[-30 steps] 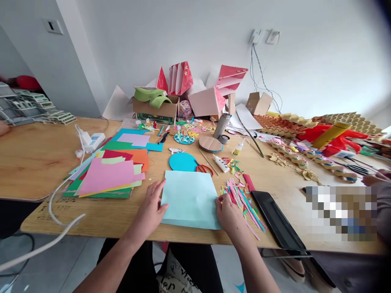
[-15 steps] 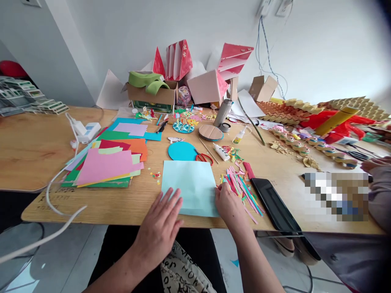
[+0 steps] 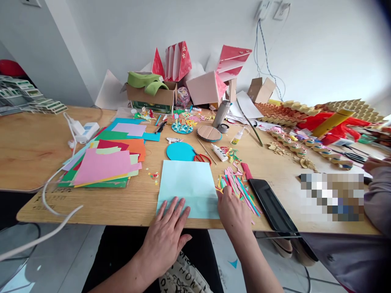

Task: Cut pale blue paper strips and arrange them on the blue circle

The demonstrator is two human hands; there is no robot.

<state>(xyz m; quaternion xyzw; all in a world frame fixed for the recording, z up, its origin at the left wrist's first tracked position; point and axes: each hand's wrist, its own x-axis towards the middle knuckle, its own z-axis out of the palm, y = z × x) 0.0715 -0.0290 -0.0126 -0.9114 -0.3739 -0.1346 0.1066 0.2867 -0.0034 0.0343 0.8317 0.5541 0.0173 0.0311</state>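
A pale blue sheet of paper [image 3: 187, 179] lies flat at the table's front edge. On its lower left part rests my left hand [image 3: 168, 232], fingers spread and palm down. My right hand [image 3: 233, 209] is at the sheet's right edge with its fingers curled together; what they hold, if anything, is hidden. Just right of it lie thin coloured paper strips [image 3: 241, 187]. Behind the sheet are a blue circle [image 3: 180, 151] and scissors with red handles [image 3: 203, 158].
Stacked coloured paper [image 3: 100, 167] lies at the left, near a white cable [image 3: 50, 183]. A black phone-like tray [image 3: 273, 205] is on the right. Farther back stand a metal bottle [image 3: 222, 114] and a cardboard box [image 3: 151, 95]. Another person's sleeve [image 3: 377, 199] shows at the far right.
My left hand has slid down and slightly right on the sheet. My right hand has moved slightly down. The camera view has shifted a little.
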